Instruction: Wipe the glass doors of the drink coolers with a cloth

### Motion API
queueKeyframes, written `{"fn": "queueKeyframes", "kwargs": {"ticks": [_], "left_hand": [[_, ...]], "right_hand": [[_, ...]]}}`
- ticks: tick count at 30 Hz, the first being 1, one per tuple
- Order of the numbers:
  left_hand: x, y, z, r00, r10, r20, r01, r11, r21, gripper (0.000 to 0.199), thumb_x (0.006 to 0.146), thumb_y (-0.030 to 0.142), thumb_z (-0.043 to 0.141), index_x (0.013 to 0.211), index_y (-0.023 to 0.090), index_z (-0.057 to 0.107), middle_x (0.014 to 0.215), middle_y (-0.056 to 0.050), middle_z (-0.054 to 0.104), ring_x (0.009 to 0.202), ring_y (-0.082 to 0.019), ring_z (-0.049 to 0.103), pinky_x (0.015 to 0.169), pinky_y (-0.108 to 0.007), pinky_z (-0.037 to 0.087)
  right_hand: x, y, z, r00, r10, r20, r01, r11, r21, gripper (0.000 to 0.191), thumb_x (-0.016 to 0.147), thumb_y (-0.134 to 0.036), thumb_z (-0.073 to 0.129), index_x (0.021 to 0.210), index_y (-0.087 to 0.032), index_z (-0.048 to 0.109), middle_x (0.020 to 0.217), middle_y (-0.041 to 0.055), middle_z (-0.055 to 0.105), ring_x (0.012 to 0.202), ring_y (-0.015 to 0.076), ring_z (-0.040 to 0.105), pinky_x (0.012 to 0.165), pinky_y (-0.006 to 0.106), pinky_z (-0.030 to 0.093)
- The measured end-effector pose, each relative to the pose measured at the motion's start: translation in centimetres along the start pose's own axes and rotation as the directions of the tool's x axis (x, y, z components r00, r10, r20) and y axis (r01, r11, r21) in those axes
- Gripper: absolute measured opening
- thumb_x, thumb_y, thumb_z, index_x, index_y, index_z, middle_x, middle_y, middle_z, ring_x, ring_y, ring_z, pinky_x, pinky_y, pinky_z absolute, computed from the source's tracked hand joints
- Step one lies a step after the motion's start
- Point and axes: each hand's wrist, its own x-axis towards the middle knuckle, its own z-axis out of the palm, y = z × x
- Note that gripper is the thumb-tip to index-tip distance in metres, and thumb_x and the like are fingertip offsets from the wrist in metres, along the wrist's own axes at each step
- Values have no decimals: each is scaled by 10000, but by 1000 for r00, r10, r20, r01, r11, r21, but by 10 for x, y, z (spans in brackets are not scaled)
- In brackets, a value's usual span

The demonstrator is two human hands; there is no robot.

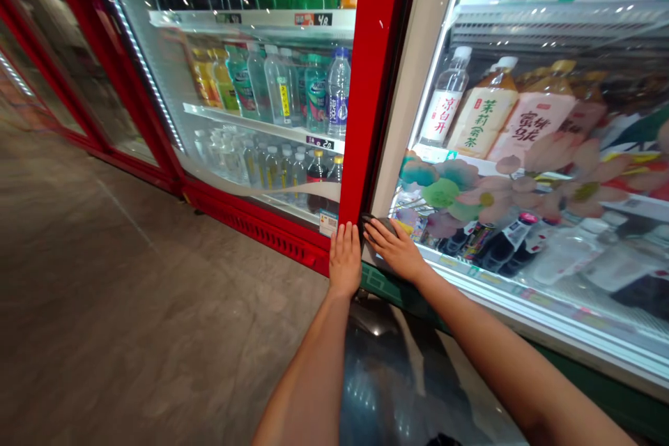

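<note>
My left hand [345, 259] lies flat on the lower part of the red door frame [360, 153] of a drinks fridge, fingers stretched upward. Just right of it, my right hand [394, 245] presses a dark grey cloth [385, 225] against the lower pale frame [397, 146] of the neighbouring fridge. Part of the cloth shows above and between the fingers; the rest is hidden under the hand. A small paper label [328, 222] is stuck to the red fridge's glass, left of my left hand.
Bottles stand on shelves behind both glass doors, including a white-labelled bottle [444, 101] at right. Flower decals [486, 198] cover part of the right door. A dark glossy rounded surface [387, 376] sits below my arms. Grey concrete floor [130, 293] stretches left.
</note>
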Motion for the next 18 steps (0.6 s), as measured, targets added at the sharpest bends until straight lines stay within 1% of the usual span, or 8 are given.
{"fn": "queueKeyframes", "kwargs": {"ticks": [4, 7, 10, 13, 18], "left_hand": [[-6, -12, 0, 1000, -3, 5, 3, 1000, 8, 811, 859, 76, 456, 1611, 67, 155, 1681, -173, 205, 1578, -285, 66, 1280, -534, 183], [-7, -17, 1, 1000, 6, -14, -6, 1000, -7, 827, 857, 85, 467, 1616, 80, 137, 1681, -171, 211, 1577, -296, 77, 1274, -547, 192], [-8, -15, 2, 999, 48, -19, -49, 998, -42, 864, 849, 85, 478, 1625, 111, 97, 1685, -166, 205, 1576, -302, 97, 1265, -561, 212], [-7, -7, 4, 992, 129, -13, -129, 989, -78, 899, 840, 75, 483, 1633, 158, 67, 1690, -147, 200, 1572, -301, 132, 1257, -560, 238], [2, 16, 7, 973, 228, -26, -230, 969, -90, 899, 833, 51, 485, 1631, 150, 84, 1690, -139, 208, 1578, -285, 111, 1266, -534, 229]], "right_hand": [[-23, -27, 30, 999, -38, 39, 37, 999, 35, 452, 949, -116, 488, 1390, -154, 580, 1548, 104, 498, 1486, 242, 385, 1267, 546, 237], [-37, -43, 52, 992, -112, 63, 109, 993, 47, 418, 925, -120, 491, 1313, -139, 648, 1485, 100, 572, 1455, 239, 434, 1264, 520, 254], [-50, -52, 64, 986, -144, 78, 140, 989, 54, 417, 912, -118, 482, 1280, -149, 674, 1447, 97, 609, 1435, 231, 463, 1249, 507, 288], [-68, -50, 58, 987, -123, 107, 119, 992, 43, 437, 913, -120, 486, 1316, -160, 652, 1498, 92, 561, 1457, 225, 431, 1236, 502, 313], [-114, -30, 25, 981, -126, 149, 129, 992, -8, 461, 917, -133, 527, 1371, -152, 603, 1567, 69, 482, 1506, 209, 343, 1233, 498, 335]]}}
